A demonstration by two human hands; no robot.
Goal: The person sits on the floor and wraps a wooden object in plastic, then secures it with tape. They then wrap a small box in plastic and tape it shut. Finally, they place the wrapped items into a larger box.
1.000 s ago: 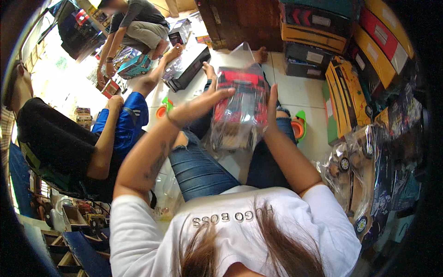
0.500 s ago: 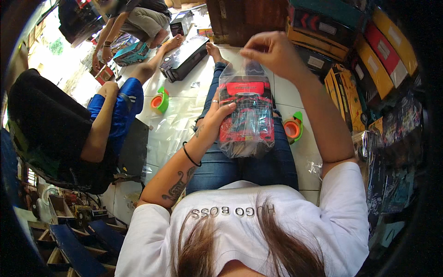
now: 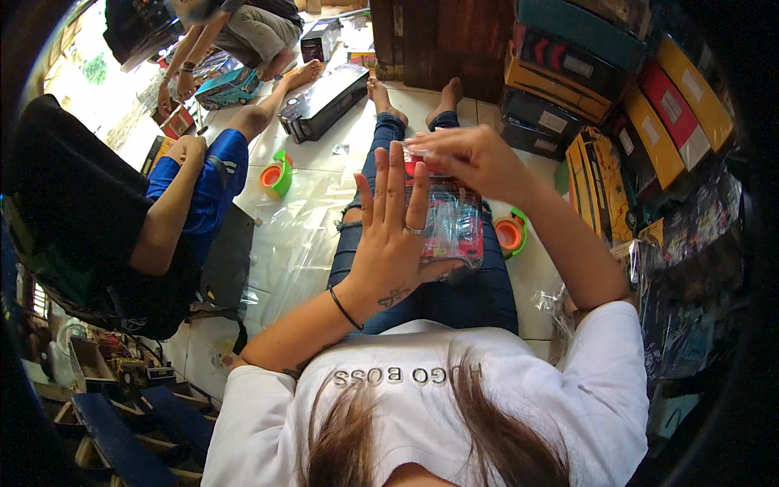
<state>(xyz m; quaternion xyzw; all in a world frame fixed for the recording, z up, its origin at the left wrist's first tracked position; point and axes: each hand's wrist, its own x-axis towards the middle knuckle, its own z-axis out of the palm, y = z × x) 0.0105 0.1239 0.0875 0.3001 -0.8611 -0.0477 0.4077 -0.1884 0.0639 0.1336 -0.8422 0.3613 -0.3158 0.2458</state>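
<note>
A red and black toy vehicle point(image 3: 456, 213) in a clear plastic bag rests on my lap, partly hidden behind my hands. My left hand point(image 3: 388, 219) is open, its fingers stretched upward along the left side of the package and its thumb by the lower end. Over the top end, my right hand point(image 3: 475, 162) has its fingers bent together on the clear plastic bag point(image 3: 418, 151). Its exact fingertip grip is partly covered. A green and orange tape dispenser point(image 3: 510, 234) stands by my right thigh, and a second tape dispenser point(image 3: 276, 175) sits to the left of my legs.
Stacked boxes point(image 3: 560, 114) line the right side. A long black box point(image 3: 324, 104) lies on the tiled floor ahead. To the left sits a person in blue shorts point(image 3: 215, 174); another crouches farther off near a teal toy bus point(image 3: 230, 88). Loose clear film point(image 3: 296, 243) covers some floor.
My left hand has let go of the package's side and spread its fingers. My right hand has come down from above onto the top of the bag.
</note>
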